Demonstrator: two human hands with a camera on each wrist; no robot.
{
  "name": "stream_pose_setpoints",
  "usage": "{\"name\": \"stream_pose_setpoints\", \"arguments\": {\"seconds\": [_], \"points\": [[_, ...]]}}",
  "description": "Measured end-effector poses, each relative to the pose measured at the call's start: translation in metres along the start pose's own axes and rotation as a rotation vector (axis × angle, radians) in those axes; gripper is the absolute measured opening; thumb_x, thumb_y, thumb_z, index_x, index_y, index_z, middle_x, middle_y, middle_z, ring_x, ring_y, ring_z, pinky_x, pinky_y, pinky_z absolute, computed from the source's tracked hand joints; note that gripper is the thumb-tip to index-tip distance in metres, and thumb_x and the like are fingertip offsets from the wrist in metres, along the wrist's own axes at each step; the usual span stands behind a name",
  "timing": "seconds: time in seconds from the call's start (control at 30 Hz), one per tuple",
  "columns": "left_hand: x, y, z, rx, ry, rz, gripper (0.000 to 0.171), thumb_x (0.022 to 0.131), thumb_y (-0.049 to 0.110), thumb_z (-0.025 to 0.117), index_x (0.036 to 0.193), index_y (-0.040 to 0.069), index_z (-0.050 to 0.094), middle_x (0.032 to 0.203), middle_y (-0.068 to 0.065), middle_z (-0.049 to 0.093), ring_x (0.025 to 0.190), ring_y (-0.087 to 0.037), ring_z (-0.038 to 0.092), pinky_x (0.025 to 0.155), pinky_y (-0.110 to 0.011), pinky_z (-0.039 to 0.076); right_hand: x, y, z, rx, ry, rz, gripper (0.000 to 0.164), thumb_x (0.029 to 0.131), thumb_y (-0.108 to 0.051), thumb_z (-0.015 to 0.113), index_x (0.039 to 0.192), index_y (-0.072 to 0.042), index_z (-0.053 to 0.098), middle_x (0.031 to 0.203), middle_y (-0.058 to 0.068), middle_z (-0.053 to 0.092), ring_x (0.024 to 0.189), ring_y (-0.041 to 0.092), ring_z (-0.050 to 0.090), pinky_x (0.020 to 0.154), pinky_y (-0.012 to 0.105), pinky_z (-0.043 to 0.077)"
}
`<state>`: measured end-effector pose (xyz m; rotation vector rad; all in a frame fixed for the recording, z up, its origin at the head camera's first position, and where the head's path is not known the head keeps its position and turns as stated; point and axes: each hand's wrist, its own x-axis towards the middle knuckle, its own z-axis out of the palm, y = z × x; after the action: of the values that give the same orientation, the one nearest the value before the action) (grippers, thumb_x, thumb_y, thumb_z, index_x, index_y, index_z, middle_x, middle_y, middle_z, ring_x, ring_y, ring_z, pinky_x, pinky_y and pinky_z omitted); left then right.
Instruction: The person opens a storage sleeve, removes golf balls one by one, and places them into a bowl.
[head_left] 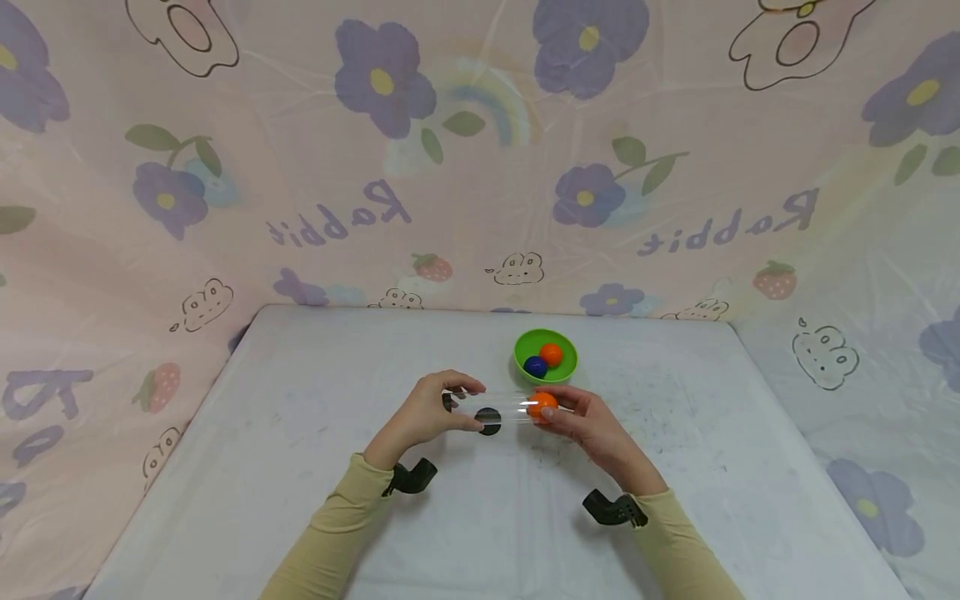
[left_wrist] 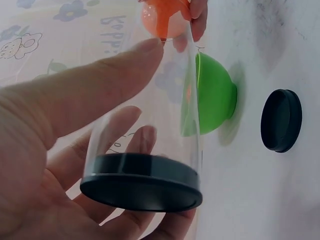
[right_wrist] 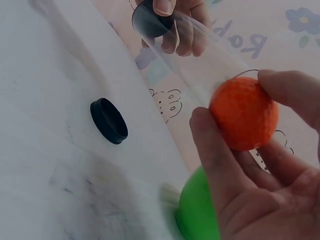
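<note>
My left hand (head_left: 429, 412) grips a clear plastic tube (left_wrist: 145, 110) near its end with the black cap (left_wrist: 142, 182). The tube lies sideways above the table, its uncapped end toward my right hand (head_left: 592, 425). An orange ball (right_wrist: 245, 114), dimpled like a golf ball, is pinched between the right fingers and thumb at that mouth. How far the ball sits inside the tube is hard to tell. A loose black cap (head_left: 488, 421) lies on the table below the tube. Behind the hands stands a green bowl (head_left: 567, 372) holding another orange ball (head_left: 551, 355) and a dark blue ball (head_left: 536, 367).
The white-covered table (head_left: 300, 367) extends around the hands, with a patterned cloth (head_left: 465, 208) hung behind and at both sides. Black mounts (head_left: 415, 477) sit at both wrists, beside the tan sleeves (head_left: 330, 525).
</note>
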<state>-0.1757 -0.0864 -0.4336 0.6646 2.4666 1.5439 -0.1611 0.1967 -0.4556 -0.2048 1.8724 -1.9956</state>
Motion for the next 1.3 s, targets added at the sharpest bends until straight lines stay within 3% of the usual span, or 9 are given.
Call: {"name": "stream_pose_setpoints", "arguments": {"seconds": [0.2,0.47,0.63,0.9,1.3], "points": [[-0.003,0.0,-0.002,-0.003,-0.043,-0.019,0.05,0.07,0.016,0.087,0.116,0.015,0.066,0.108,0.003,0.062,0.098,-0.025,0.053,0.077,-0.037,0.048,-0.001,-0.006,0.001,0.01,-0.005,-0.004,0.058,0.089,-0.018,0.07,0.135,0.007,0.045,0.122,0.017,0.058,0.108,0.026,0.061,0.091,0.04,0.048],[-0.007,-0.003,0.0,0.001,-0.123,-0.022,0.051,0.073,0.012,0.084,0.12,0.013,0.065,0.107,-0.009,0.057,0.1,-0.035,0.052,0.08,-0.039,0.048,0.001,-0.012,-0.002,-0.024,-0.012,-0.003,0.056,0.089,-0.018,0.07,0.134,0.006,0.046,0.122,0.017,0.059,0.11,0.029,0.06,0.091,0.037,0.048],[-0.009,-0.006,0.001,-0.002,-0.099,-0.011,0.049,0.074,0.011,0.084,0.119,0.014,0.064,0.111,-0.012,0.056,0.1,-0.036,0.053,0.08,-0.041,0.048,0.002,-0.019,-0.007,-0.04,-0.014,-0.034,0.053,0.091,-0.016,0.068,0.134,0.006,0.046,0.123,0.017,0.059,0.112,0.034,0.058,0.091,0.035,0.048],[-0.01,-0.012,0.001,-0.035,-0.059,-0.019,0.049,0.074,0.014,0.084,0.119,0.015,0.063,0.109,-0.01,0.055,0.099,-0.036,0.052,0.08,-0.042,0.048,0.007,-0.034,-0.018,-0.082,0.024,-0.082,0.051,0.09,-0.014,0.068,0.134,0.005,0.048,0.127,0.015,0.054,0.106,0.022,0.061,0.09,0.033,0.049],[-0.011,-0.013,0.001,-0.052,-0.06,-0.024,0.049,0.075,0.014,0.083,0.119,0.013,0.063,0.109,-0.018,0.054,0.1,-0.039,0.052,0.081,-0.044,0.048,0.02,-0.044,-0.032,-0.182,0.081,-0.103,0.053,0.086,-0.019,0.074,0.131,0.001,0.053,0.13,0.013,0.054,0.11,0.023,0.06,0.089,0.03,0.049]]}}
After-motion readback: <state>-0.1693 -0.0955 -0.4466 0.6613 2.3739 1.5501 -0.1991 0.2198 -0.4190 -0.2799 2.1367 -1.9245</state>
